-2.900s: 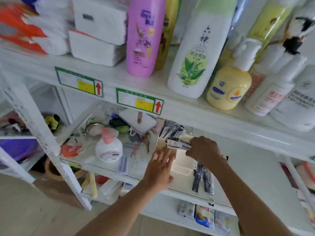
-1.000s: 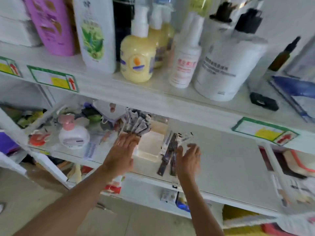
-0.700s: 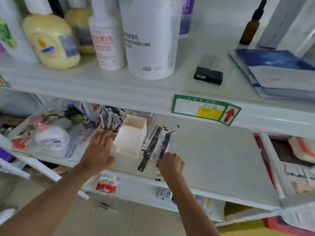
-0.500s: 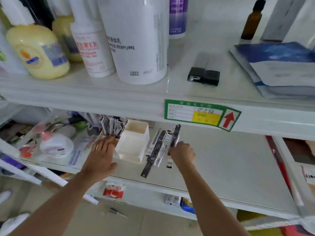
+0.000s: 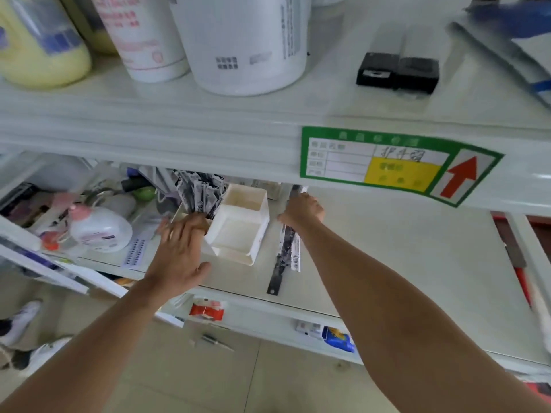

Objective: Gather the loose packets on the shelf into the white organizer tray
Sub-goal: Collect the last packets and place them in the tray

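Left hand (image 5: 179, 251) braces tray (image 5: 238, 231) – right hand (image 5: 302, 208) on loose packets (image 5: 287, 248) beside it

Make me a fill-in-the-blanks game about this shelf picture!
1. The left hand rests against the white organizer tray, and the tray's compartment nearest the right hand looks ____.
2. The arrow on the green shelf label is coloured ____.
3. The loose packets lie on the shelf to the ____ of the tray.
4. The bottle with the pink cap stands to the ____ of the tray.

Missing words: empty; red; right; left
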`<state>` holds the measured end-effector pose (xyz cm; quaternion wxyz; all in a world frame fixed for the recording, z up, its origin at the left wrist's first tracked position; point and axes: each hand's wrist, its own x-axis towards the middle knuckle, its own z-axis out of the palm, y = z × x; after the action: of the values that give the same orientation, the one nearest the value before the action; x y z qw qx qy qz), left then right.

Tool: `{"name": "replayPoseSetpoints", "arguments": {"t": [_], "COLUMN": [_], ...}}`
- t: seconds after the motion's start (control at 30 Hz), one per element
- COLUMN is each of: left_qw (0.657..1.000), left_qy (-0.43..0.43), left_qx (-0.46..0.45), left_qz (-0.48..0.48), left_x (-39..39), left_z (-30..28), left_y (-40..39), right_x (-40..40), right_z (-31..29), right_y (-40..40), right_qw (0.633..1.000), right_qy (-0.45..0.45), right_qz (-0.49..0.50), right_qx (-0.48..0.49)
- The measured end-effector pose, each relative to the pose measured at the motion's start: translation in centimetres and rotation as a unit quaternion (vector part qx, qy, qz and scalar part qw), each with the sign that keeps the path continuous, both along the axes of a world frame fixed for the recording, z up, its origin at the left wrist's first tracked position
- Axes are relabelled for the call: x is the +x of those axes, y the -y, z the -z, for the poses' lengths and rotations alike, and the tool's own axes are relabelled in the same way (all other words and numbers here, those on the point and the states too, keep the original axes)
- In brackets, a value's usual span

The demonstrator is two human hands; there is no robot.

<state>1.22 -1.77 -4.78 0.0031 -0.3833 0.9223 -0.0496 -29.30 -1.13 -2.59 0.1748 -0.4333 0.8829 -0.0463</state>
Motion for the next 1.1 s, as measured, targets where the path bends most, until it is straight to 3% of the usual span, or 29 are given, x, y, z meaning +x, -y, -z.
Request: {"name": "replayPoseSetpoints", "arguments": {"t": [0.23, 0.37, 0.47, 0.57, 0.67, 0.93, 1.03, 1.1], "left_qw": [0.999, 0.999, 1.000, 1.000, 1.000, 0.999, 0.999, 0.998], "left_qy": [-0.027, -0.019, -0.016, -0.013, -0.017, -0.032, -0.037, -0.042], "left_qx": [-0.022, -0.010, -0.003, 0.007, 0.009, -0.010, -0.022, -0.027], "left_qz": [0.034, 0.030, 0.019, 0.022, 0.023, 0.019, 0.024, 0.025], "left_x": [-0.5, -0.5, -0.5, -0.5, -0.5, -0.8, -0.8, -0.8], "left_z": [-1.0, -0.7, -0.7, -0.6, -0.6, -0.3, -0.2, 0.0], "left_y": [1.4, 1.0, 1.2, 1.2, 1.2, 0.9, 1.0, 1.0], "right_x": [-4.7, -6.5, -8.5, -10.2, -11.7, -14.1, -14.2, -13.5], "right_z": [-0.2, 2.1, 1.6, 0.0, -1.9, -6.0, -5.6, -5.0], "right_y": [-5.0, -10.2, -11.5, -11.9, -12.2, -14.0, -15.3, -16.2], "right_qw": [0.994, 0.983, 0.963, 0.898, 0.839, 0.736, 0.719, 0.733], "right_qy": [-0.039, -0.041, 0.091, 0.257, 0.313, 0.100, 0.039, 0.006], "right_qz": [-0.097, -0.132, -0.047, 0.071, 0.121, 0.146, 0.132, 0.076], "right_qx": [0.031, -0.122, -0.248, -0.350, -0.429, -0.654, -0.681, -0.676]}}
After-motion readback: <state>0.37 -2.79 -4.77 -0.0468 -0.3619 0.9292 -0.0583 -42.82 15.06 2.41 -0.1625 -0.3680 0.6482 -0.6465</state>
